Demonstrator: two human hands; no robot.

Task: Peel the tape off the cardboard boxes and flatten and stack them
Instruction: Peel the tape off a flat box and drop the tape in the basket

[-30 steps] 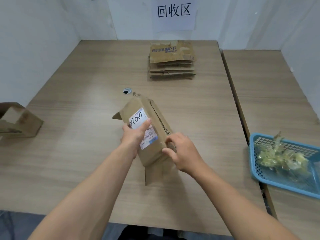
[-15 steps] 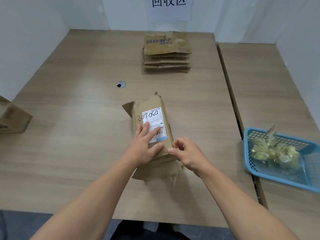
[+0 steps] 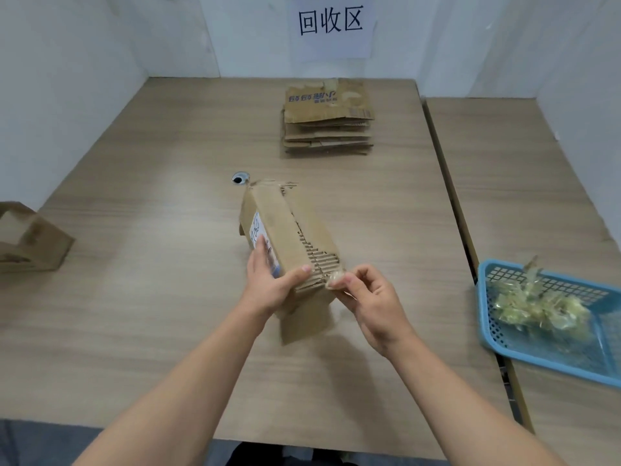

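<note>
Tipped up since half a second ago, the box (image 3: 292,230) no longer lies flat with its label facing me. It is now turned on its side over the middle of the table (image 3: 134,297), with the torn, ragged seam on top and the label (image 3: 260,240) facing left. My left hand (image 3: 268,284) has changed from a flat press on the label to a proper grip.

The table fills most of my view, and a side table (image 3: 521,196) butts against its right edge. At the far end, below the sign (image 3: 331,23) on the wall, is the stack (image 3: 327,119) of flattened boxes, well apart from the one I am holding. A blue basket (image 3: 484,297) sits on the side table near my right arm, with a heap of crumpled scraps (image 3: 537,304) in it (yellowish, clear, tape by the look of them). The other box (image 3: 30,240) is at the far left edge of the table, partly out of view.

The box in hand points away from me and slightly left. One flap hangs loose under its near end, and I cannot tell whether the far end touches the table. My left hand grips the near end, thumb over the top face and fingers along the label side. My right hand (image 3: 373,301) is just beside it at the near right corner, thumb and forefinger clamped on a bit of tape (image 3: 336,279) and the other fingers loosely curled. A small hole (image 3: 239,178) in the table shows just beyond the box's far end.
</note>
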